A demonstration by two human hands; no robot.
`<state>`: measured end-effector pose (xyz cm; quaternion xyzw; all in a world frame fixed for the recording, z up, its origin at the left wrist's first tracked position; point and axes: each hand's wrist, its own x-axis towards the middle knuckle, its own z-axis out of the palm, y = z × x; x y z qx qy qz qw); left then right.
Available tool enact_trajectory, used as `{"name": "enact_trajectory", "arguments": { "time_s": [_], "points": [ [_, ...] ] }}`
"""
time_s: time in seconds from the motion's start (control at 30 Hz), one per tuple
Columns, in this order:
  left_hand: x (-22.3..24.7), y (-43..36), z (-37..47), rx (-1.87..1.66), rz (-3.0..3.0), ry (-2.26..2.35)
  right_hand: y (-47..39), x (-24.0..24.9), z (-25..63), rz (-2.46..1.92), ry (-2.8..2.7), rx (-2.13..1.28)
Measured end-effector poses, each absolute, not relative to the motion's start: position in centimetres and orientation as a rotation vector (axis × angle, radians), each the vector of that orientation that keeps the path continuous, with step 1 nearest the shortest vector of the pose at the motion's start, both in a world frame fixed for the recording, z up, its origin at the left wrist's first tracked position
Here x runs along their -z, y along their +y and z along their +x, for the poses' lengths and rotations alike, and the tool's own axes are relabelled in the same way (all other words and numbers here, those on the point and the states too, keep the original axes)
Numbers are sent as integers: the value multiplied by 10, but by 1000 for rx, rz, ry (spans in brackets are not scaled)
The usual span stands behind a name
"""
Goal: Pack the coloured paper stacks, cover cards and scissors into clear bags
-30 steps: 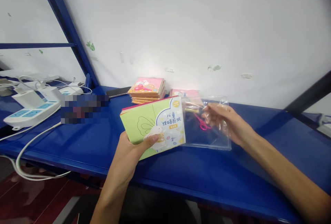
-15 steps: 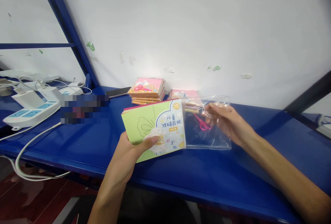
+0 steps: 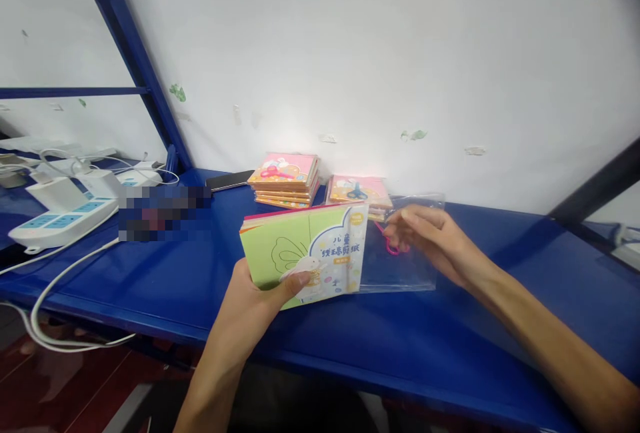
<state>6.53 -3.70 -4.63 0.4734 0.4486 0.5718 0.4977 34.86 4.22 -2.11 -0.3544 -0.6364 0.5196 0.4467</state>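
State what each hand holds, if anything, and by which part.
The left hand holds a rectangular coloured-paper stack by its lower left corner, thumb in front. Whether the right hand grips the pink plastic scissors or clear plastic bag cannot be told.

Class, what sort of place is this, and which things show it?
Probably an indoor workspace: a blue table against a wall, a stack of packets, and a power strip with plugs.

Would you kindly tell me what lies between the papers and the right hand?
In the head view, the clear bag and the partly hidden pink scissors show between the papers and the right hand.
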Motion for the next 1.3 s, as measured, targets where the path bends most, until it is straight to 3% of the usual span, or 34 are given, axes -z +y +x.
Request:
{"name": "enact_trajectory", "arguments": {
  "time_s": [0.13,0.27,0.43,0.57,0.7,0.87,0.97,1.07,1.3],
  "points": [
    [46,-38,57,-1443,1424,1200,39,15,348,-891,-1758,-1094],
    [44,-41,51,-1686,1828,1356,41,14,344,-938,-1872,-522],
    [46,-44,47,-1935,2151,1224,34,19,336,-794,-1777,214],
    [47,-48,43,-1853,2357,1197,22,21,325,-722,-2049,444],
    [40,-49,48,-1768,2531,1316,18,25,313,-595,-2181,275],
    [9,-28,66,-2333,1883,1531,12,20,302,-792,-1837,-332],
    [-5,-20,72,-1888,1503,1161,7,16,296,-842,-1624,-843],
    [-5,-23,74,-1451,1354,872,7,15,294,-726,-1549,-1098],
    [-3,-28,73,-1603,1387,959,9,5,282,-732,-1624,-1170]
  ]
}}
